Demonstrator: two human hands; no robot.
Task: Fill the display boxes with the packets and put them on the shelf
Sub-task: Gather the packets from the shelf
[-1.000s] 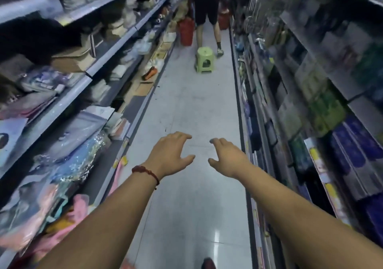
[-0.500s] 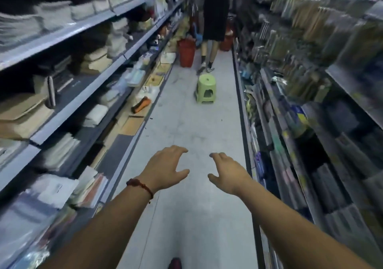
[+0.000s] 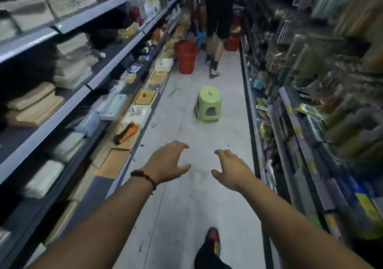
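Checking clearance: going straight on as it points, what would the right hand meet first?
Likely the green stool, first thing in that line; it stands low, so the right hand might pass over it. Depth is unclear.

Single head-worn wide-angle cam, facing fwd & down along pale grey aisle floor [image 3: 186,206], btwn left grey metal shelving [image 3: 41,135] & right grey metal shelving [image 3: 293,121]. Left hand [image 3: 167,162] & right hand [image 3: 232,169] close to lens. Light-green plastic stool [image 3: 207,104] at mid-distance.
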